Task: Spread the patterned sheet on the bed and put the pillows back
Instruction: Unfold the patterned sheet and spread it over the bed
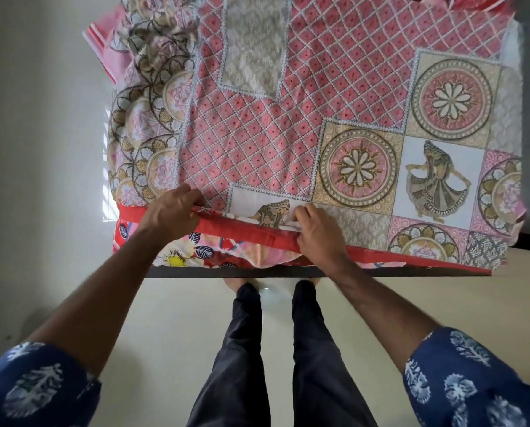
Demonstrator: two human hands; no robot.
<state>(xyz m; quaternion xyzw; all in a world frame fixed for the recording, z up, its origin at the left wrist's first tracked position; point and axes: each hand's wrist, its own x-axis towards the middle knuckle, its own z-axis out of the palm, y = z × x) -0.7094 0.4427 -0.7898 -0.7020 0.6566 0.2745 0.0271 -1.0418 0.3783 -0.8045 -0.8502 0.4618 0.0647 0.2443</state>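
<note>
now both hands at lower centre of frame: left hand [172, 211] and right hand [314, 231] each pinch near edge of patterned sheet [257, 131], likely to pull it square over bed [288, 271]; upper left bunched; pillows unseen.

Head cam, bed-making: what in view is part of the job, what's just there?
Part of the job:
patterned sheet, near edge gripped
left hand
right hand
bed

Just there:
red floral sheet underneath
floor
No pillow clearly visible.
</note>
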